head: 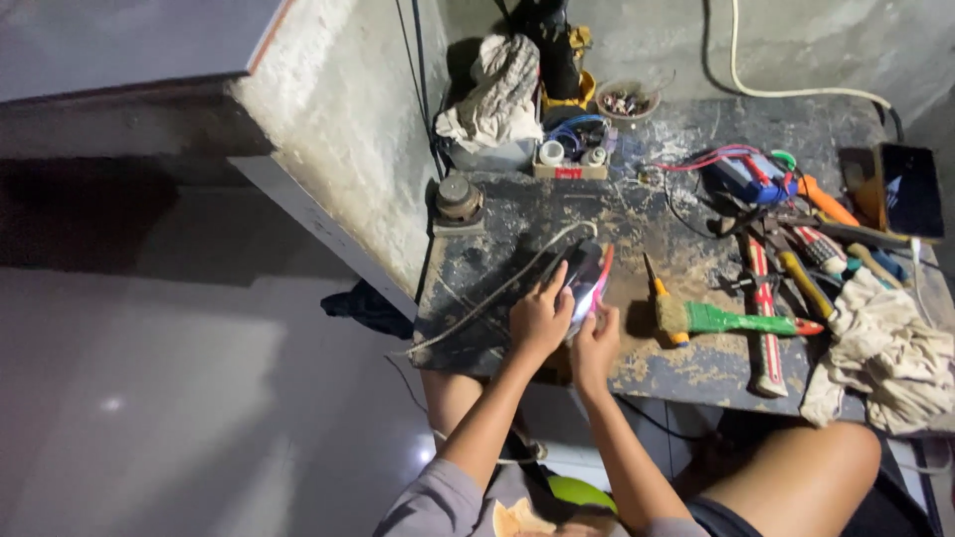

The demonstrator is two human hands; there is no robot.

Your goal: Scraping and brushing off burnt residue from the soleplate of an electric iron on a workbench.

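Head view: a person sits at a worn workbench, both hands on one small appliance.
Held thing: glossy pink-and-white clothes iron, near the bench's front edge; its exact kind is hard to make out.
Left hand: grasps the iron's left side, fingers spread over it.
Right hand: grips its near end; fingertips hidden.
Cord: one, running left off the bench.
Counted: one green-handled brush, one hammer, two rags, right of the iron.
Room: bare concrete wall, glossy floor.

Two hands, one brush
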